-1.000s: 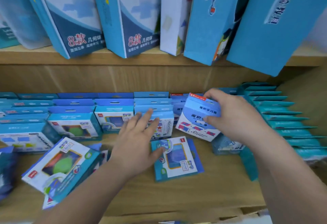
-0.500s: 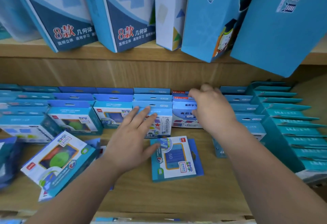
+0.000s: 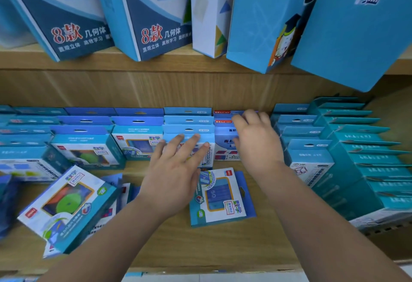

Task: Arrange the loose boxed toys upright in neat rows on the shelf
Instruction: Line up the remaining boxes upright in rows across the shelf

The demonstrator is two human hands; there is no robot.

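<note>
Below, perhaps "面积" on white box [image 3: 224,150]

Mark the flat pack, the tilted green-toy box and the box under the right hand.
flat pack [image 3: 219,197], head view, middle of its front window.
tilted box [image 3: 66,203], head view, green toy behind its window.
white box [image 3: 224,148], head view, front face left of the right hand [image 3: 256,143].

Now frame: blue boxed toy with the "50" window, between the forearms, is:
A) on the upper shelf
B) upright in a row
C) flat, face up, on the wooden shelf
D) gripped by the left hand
C: the blue boxed toy with the "50" window lies flat, face up, on the wooden shelf; the left hand rests on an upright blue box, the right hand grips a white-and-blue box.
</note>
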